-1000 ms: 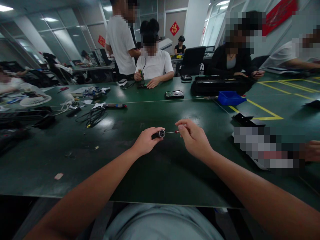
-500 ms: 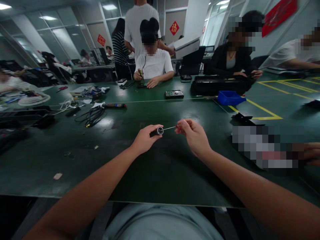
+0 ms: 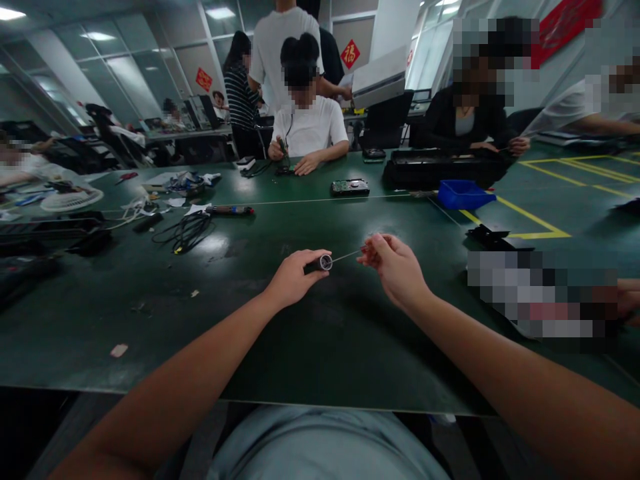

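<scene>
My left hand is closed around a small dark cylinder with a silver end, held just above the green table. My right hand pinches the reddish handle of a thin metal screwdriver. Its shaft slants down to the left, and its tip meets the cylinder's silver end. Both hands hover over the middle of the table, close together.
Black cables and a pen-like tool lie at the far left. A circuit board, a blue bin and a black machine stand further back. Other people sit across the table; someone's hand rests at the right.
My right hand has lifted slightly and shifted right, tilting the screwdriver shaft upward. People behind the seated worker have moved across the background.
</scene>
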Action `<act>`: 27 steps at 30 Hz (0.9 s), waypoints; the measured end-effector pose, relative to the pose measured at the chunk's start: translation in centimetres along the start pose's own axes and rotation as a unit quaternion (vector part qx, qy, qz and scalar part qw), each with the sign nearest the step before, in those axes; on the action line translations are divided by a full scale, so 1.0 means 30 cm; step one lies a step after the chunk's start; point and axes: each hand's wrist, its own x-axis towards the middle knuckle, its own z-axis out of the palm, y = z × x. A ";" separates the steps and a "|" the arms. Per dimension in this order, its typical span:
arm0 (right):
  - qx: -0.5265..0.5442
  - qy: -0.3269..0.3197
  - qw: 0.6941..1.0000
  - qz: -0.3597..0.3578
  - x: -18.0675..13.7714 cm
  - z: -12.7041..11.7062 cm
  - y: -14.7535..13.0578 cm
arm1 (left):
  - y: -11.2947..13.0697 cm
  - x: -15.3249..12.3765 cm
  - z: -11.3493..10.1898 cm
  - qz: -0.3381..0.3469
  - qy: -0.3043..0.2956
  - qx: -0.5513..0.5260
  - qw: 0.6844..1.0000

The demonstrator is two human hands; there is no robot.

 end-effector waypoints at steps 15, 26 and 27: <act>-0.204 -0.021 0.969 -0.137 -0.052 0.012 -0.040 | 0.009 -0.002 0.001 -0.003 -0.005 0.013 1.000; -0.303 -0.044 0.934 -0.184 -0.075 0.007 -0.078 | 0.005 -0.004 0.003 -0.008 -0.003 0.015 1.000; -0.300 -0.055 0.932 -0.195 -0.078 0.007 -0.077 | 0.003 -0.004 0.003 -0.008 -0.003 0.013 1.000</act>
